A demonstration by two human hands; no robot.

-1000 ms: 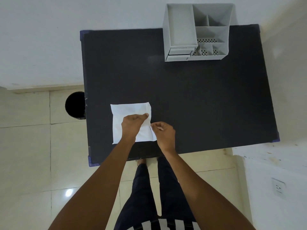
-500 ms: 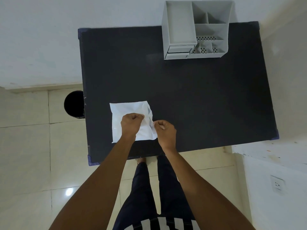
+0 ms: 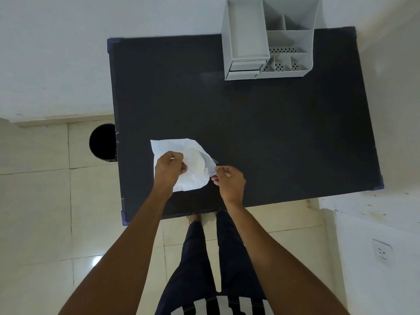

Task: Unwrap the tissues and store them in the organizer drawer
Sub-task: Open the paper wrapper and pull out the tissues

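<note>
A white tissue pack (image 3: 175, 147) in thin wrapper lies at the near left of the black table (image 3: 250, 133). My left hand (image 3: 169, 167) pinches the wrapper near the pack's middle. My right hand (image 3: 229, 181) pinches the wrapper's right edge, which is pulled open and stretched sideways; white tissue shows inside the gap. The grey organizer (image 3: 268, 39) stands at the table's far edge, its small drawers (image 3: 244, 67) at its front left, both pushed in.
A black round bin (image 3: 102, 142) stands on the tiled floor by the table's left side. White walls run behind and to the right of the table. My legs are under the near edge.
The flat pack has been crumpled and its right side pulled open. My right hand has moved to the right with the wrapper's edge, and my left hand has clenched on the pack.
</note>
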